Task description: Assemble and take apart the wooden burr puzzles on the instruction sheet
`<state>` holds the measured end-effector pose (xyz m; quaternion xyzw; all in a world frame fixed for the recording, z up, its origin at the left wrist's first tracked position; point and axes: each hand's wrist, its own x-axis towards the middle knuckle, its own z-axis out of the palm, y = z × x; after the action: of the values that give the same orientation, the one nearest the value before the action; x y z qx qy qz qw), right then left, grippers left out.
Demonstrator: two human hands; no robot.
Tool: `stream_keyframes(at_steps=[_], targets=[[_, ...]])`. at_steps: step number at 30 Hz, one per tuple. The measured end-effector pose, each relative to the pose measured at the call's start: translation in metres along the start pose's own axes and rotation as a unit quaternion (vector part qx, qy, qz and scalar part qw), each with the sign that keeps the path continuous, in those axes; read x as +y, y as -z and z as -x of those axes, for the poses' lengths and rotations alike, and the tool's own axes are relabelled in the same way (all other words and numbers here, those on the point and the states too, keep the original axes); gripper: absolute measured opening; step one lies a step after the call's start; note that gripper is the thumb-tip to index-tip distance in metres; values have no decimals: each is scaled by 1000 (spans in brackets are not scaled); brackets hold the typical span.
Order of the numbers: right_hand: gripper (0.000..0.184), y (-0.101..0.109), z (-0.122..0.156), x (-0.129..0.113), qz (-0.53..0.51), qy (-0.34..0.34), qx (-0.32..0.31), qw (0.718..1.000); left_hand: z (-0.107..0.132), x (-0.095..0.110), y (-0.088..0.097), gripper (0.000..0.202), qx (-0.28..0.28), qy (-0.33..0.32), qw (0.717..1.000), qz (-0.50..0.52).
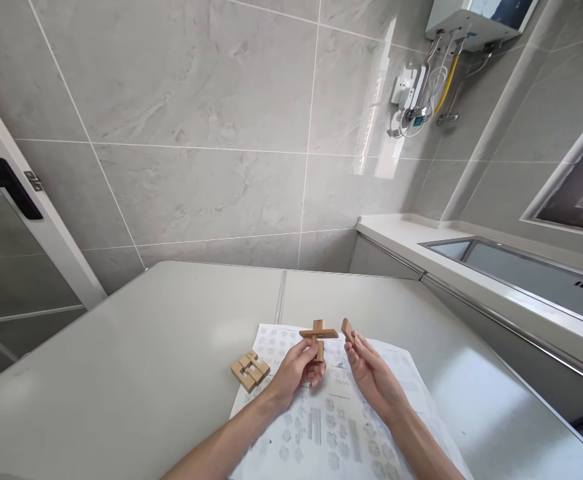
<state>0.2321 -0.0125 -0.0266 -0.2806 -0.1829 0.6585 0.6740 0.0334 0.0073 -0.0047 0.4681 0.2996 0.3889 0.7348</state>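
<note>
In the head view, my left hand [296, 370] pinches several wooden puzzle pieces [318, 333] joined in a cross shape, one bar lying crosswise over an upright one. A little to the right, my right hand [374, 377] grips a single wooden puzzle piece [347, 328] by its lower end, tilted and apart from the cross. Both hands are above a printed sheet [338, 423] covered with small grey diagrams. Left of my left hand, another group of notched wooden pieces [250, 371] lies partly over the sheet's edge.
The sheet lies on a pale table [121, 373] with a seam running away from me. A grey tiled wall [196, 193] stands behind. To the right are a counter with a sink [531, 273] and a wall heater [481, 23] with pipes; a door handle [15, 188] is at left.
</note>
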Motion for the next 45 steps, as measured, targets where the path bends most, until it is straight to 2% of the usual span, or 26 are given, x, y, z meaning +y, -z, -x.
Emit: stream_keyframes(at_steps=[7, 18, 26, 38, 42, 45], targets=[[39, -2, 1, 3, 22, -9, -10, 1000, 0, -2, -1, 49, -46, 4, 999, -15], [27, -8, 6, -2, 26, -33, -37, 998, -1, -3, 0, 50, -62, -2, 997, -41], [33, -2, 5, 1, 31, -34, -31, 998, -2, -7, 1, 54, -57, 1, 998, -28], [32, -1, 2, 0, 16, -42, -21, 999, 0, -5, 0, 51, -78, -10, 996, -43], [27, 1, 1, -1, 23, -57, -46, 997, -1, -6, 1, 51, -83, -17, 994, -65], [32, 2, 2, 0, 47, -76, -63, 994, -1, -7, 1, 51, -103, -21, 991, -83]])
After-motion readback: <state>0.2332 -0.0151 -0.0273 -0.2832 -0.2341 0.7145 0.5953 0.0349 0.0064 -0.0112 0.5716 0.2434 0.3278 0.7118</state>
